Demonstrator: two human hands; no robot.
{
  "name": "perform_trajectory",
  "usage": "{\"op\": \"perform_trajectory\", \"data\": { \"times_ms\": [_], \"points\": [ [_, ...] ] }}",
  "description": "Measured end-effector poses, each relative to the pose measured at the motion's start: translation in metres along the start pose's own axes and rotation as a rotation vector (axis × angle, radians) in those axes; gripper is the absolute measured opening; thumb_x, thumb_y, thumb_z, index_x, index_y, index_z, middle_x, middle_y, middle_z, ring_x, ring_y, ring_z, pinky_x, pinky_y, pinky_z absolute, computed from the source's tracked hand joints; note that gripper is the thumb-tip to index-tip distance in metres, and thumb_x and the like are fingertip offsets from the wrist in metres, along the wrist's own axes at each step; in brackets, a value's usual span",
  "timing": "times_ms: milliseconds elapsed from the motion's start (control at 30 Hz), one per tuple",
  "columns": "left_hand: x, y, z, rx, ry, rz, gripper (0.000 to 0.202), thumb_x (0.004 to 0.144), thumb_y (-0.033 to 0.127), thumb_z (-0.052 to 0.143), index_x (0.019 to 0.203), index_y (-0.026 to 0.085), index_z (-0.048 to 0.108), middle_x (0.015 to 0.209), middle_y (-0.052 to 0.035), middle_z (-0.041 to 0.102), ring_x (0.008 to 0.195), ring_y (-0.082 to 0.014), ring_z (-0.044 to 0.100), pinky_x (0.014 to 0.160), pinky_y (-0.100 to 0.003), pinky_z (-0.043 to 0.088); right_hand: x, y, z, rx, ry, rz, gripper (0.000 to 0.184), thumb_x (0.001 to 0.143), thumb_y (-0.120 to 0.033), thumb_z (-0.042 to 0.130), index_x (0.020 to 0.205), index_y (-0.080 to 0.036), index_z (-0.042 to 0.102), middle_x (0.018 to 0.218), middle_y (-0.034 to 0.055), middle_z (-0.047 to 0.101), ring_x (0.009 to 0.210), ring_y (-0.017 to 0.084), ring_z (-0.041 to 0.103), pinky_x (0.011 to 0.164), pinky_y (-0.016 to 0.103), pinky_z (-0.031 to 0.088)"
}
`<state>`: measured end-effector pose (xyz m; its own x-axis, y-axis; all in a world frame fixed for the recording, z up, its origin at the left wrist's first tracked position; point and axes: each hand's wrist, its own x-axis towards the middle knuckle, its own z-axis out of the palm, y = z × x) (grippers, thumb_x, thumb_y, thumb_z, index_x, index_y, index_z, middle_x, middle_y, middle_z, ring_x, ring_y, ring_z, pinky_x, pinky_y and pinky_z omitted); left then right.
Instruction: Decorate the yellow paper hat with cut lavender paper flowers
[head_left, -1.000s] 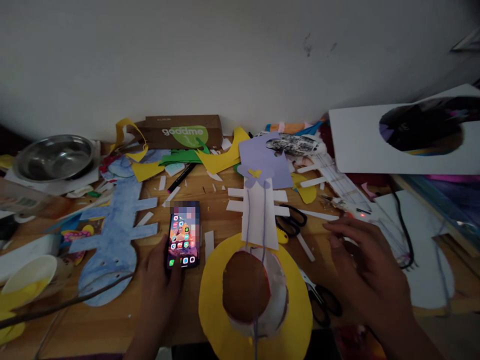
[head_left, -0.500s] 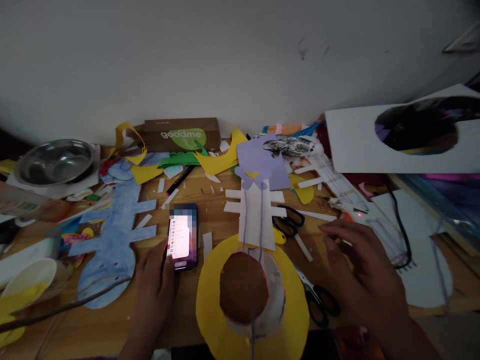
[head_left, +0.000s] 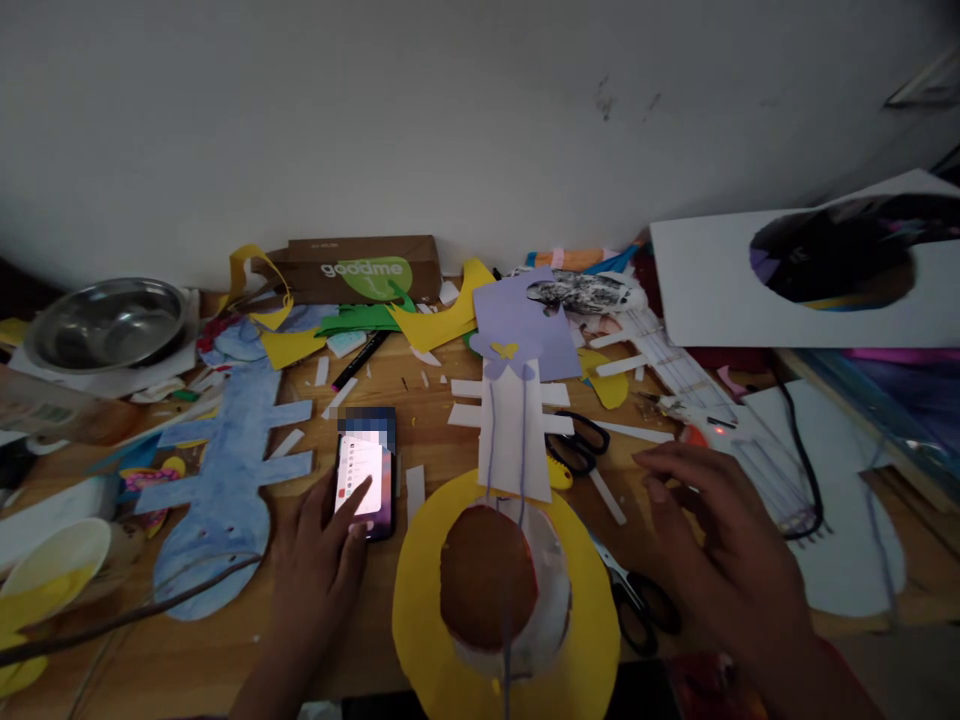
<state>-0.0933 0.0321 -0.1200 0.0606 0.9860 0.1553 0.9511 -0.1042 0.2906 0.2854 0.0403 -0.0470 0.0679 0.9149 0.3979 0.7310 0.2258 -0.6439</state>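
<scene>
- While the smartphone (head_left: 375, 462) lies on the wooden table (head_left: 375, 620), the left hand (head_left: 319, 560), loosely spread and gripping nothing, points at its screen.
- Right hand (head_left: 731, 560): half-curled; cannot tell whether anything is held.

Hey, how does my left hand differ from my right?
Your left hand has one finger stretched over the lit phone; your right hand is away from the phone, on the other side of the yellow ring. Your left hand points forward, while your right hand points leftward, fingers bent towards the thumb. Both hands are bare.
</scene>
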Motion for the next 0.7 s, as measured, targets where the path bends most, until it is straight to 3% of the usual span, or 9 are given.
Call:
{"op": "perform_trajectory", "data": {
  "times_ms": [200, 400, 533, 700],
  "points": [
    [-0.006, 0.001, 0.005, -0.034, 0.013, -0.026, 0.057, 0.100, 0.036, 0.039, 0.156, 0.029, 0.029, 0.158, -0.0109, 0.038, 0.141, -0.0325, 0.036, 0.114, -0.056, 0.029, 0.002, 0.000, 0.002, -0.004, -0.012, -0.005, 0.024, 0.093, -0.022, 0.055, 0.115, -0.030, 0.061, 0.113, 0.0047, 0.059, 0.104, 0.023, 0.058, 0.081, 0.036, 0.053],
    [-0.006, 0.001, 0.005, -0.038, 0.010, -0.060, 0.055, 0.100, 0.038, 0.040, 0.153, 0.029, 0.034, 0.159, -0.0098, 0.037, 0.143, -0.0328, 0.035, 0.116, -0.056, 0.027, 0.002, -0.004, 0.002, -0.003, -0.017, 0.018, 0.028, 0.091, -0.024, 0.055, 0.115, -0.036, 0.061, 0.112, 0.0050, 0.060, 0.103, 0.028, 0.061, 0.079, 0.041, 0.054],
    [-0.006, 0.005, 0.006, -0.055, 0.048, -0.047, 0.073, 0.095, 0.048, 0.048, 0.158, 0.023, 0.020, 0.152, -0.0154, 0.044, 0.140, -0.0359, 0.038, 0.114, -0.056, 0.031, 0.000, -0.004, 0.001, -0.010, -0.017, 0.021, 0.027, 0.091, -0.024, 0.055, 0.115, -0.034, 0.062, 0.114, 0.0056, 0.060, 0.106, 0.029, 0.061, 0.081, 0.041, 0.055],
    [-0.009, 0.019, 0.010, -0.014, 0.035, -0.166, 0.089, 0.086, 0.057, 0.056, 0.157, 0.018, 0.019, 0.150, -0.0200, 0.044, 0.139, -0.0425, 0.038, 0.112, -0.061, 0.033, -0.003, -0.009, -0.006, -0.018, -0.037, -0.008, 0.026, 0.094, -0.020, 0.053, 0.117, -0.029, 0.061, 0.116, 0.0067, 0.061, 0.110, 0.025, 0.060, 0.087, 0.037, 0.054]
  ]
}}
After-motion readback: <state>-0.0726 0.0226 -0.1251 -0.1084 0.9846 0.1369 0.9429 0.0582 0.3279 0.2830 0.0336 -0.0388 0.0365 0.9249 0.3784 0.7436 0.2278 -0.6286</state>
